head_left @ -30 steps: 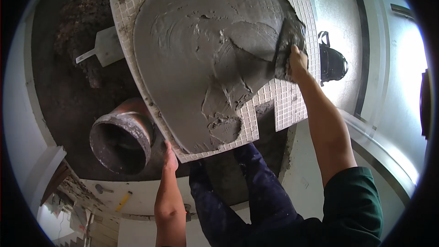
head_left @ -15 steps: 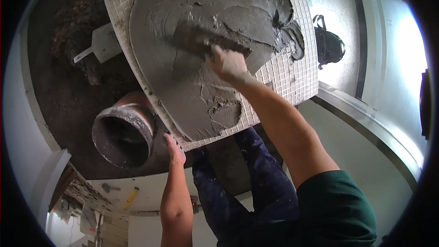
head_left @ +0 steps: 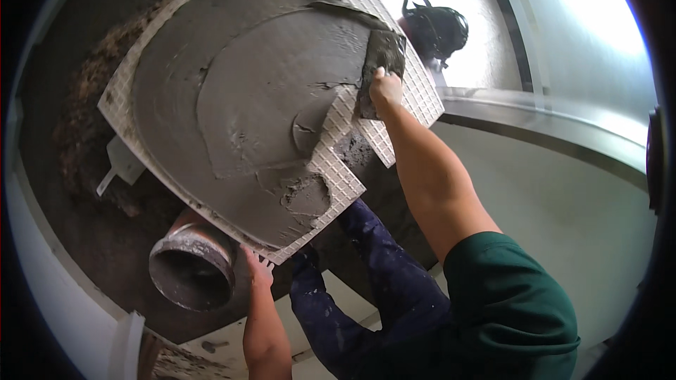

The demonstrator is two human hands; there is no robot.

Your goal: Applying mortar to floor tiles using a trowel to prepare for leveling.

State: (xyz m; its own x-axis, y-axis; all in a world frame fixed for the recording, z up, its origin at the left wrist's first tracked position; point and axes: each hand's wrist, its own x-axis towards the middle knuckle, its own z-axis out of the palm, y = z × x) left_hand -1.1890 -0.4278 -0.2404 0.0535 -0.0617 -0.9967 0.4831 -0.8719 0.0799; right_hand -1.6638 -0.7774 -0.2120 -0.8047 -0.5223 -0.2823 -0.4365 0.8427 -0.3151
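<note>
The tile (head_left: 394, 109), a large pale square with a waffle-gridded back and a notched corner, lies tilted over the dark, gritty floor bed (head_left: 84, 119), propped above a grey pipe mouth (head_left: 191, 273). Wet grey mortar (head_left: 260, 98) covers most of it in smooth, sweeping arcs, with a rough lump near the lower edge. The right hand (head_left: 384, 89) is closed round the handle of a mortar-smeared trowel (head_left: 380, 63) at the tile's right side. The left hand (head_left: 256, 269) grips the tile's near edge, fingers curled under. A white scraper (head_left: 121, 166) lies on the bed to the left. A black strapped object (head_left: 435, 27) sits beyond the tile.
</note>
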